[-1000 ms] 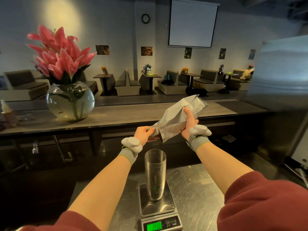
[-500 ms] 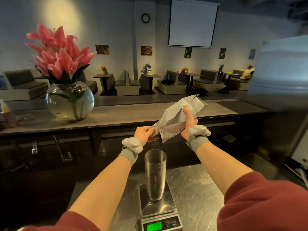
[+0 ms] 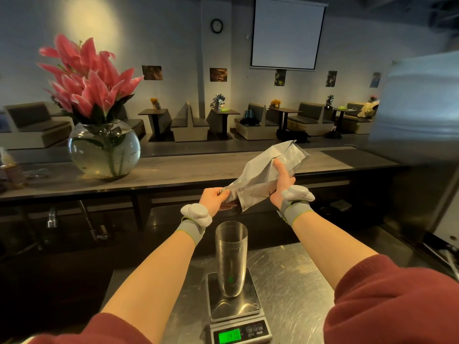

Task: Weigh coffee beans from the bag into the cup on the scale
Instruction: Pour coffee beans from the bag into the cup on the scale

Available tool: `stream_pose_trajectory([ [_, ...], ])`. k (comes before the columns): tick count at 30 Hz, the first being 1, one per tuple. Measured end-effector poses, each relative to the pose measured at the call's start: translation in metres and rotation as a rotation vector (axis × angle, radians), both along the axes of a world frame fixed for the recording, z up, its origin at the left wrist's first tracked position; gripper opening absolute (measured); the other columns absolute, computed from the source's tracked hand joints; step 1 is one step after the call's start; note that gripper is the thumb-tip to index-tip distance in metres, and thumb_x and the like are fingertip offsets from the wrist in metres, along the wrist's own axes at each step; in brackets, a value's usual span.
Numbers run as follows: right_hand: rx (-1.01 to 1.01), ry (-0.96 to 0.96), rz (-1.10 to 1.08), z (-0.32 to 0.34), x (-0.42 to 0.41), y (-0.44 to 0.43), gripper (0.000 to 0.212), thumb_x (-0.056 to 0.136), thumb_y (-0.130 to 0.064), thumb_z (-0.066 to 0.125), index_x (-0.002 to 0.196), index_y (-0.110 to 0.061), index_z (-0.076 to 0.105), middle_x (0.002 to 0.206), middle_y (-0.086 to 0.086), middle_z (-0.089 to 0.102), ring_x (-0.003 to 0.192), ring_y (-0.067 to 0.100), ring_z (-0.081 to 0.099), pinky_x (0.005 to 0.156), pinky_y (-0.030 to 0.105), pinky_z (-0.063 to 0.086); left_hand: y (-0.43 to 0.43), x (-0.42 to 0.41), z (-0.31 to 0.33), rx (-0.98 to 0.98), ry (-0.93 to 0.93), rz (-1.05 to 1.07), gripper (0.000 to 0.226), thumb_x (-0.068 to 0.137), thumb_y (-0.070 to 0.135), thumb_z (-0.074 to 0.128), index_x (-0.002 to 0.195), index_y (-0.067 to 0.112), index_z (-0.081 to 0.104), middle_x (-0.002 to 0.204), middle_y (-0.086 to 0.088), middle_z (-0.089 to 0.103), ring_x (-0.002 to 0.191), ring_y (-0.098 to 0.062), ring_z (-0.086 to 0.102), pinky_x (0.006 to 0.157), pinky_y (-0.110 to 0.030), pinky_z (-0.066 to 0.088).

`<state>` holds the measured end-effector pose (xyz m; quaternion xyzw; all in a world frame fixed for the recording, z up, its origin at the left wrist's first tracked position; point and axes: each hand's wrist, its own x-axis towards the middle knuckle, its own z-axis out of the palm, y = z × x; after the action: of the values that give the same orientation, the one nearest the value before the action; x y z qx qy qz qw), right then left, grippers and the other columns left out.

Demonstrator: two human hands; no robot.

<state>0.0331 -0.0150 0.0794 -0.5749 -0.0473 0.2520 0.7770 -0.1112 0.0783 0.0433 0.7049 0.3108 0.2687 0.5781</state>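
A crumpled silver coffee bag point(image 3: 260, 177) is held tilted in the air, its mouth end low at the left and its bottom raised to the right. My left hand point(image 3: 214, 198) pinches the mouth end. My right hand point(image 3: 282, 184) grips the bag's body from below. Directly under the mouth stands a tall clear cup point(image 3: 231, 256), upright on a steel scale point(image 3: 234, 306) with a lit green display point(image 3: 229, 335). No beans show in the cup or in the air.
The scale sits on a steel counter point(image 3: 293, 289). Beyond it runs a long wooden bar top point(image 3: 173, 172) with a round glass vase of pink flowers point(image 3: 104, 150). A large steel appliance point(image 3: 422, 145) stands at the right.
The bag and both hands stay almost where they were; the bag's mouth has dipped very slightly. The scale's reading flickers.
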Motion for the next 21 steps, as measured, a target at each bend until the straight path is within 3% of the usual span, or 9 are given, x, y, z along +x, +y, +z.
stream_pose_trajectory([
  [6,0.017,-0.016,0.012,0.0011,0.0007,-0.0026,0.097,0.075,-0.06,0.063,0.15,-0.02,0.016,0.147,0.009,0.035,0.134,0.031,0.037,0.113,0.046,0.032,-0.0023,-0.0002,0.0011,-0.001,-0.022,0.0,0.029,0.096,0.012,0.044,0.118,-0.001,0.057,0.112,-0.015,0.06,0.106,-0.033,0.062,0.094,-0.042,0.051],
  [12,0.043,0.015,0.028,0.0031,-0.002,-0.0052,0.099,0.074,-0.061,0.064,0.15,-0.022,0.014,0.149,0.007,0.033,0.135,0.031,0.036,0.114,0.046,0.031,-0.0034,-0.0001,0.0021,0.005,-0.009,0.007,0.031,0.096,0.013,0.044,0.121,-0.001,0.056,0.124,-0.022,0.06,0.111,-0.037,0.062,0.094,-0.042,0.052],
  [21,0.033,0.001,0.023,0.0059,-0.0041,-0.0066,0.096,0.077,-0.059,0.062,0.15,-0.022,0.014,0.148,0.007,0.034,0.135,0.031,0.036,0.113,0.047,0.03,-0.0037,0.0007,0.0032,0.006,-0.012,0.009,0.031,0.096,0.013,0.044,0.121,-0.002,0.055,0.122,-0.022,0.06,0.107,-0.035,0.063,0.091,-0.04,0.053],
])
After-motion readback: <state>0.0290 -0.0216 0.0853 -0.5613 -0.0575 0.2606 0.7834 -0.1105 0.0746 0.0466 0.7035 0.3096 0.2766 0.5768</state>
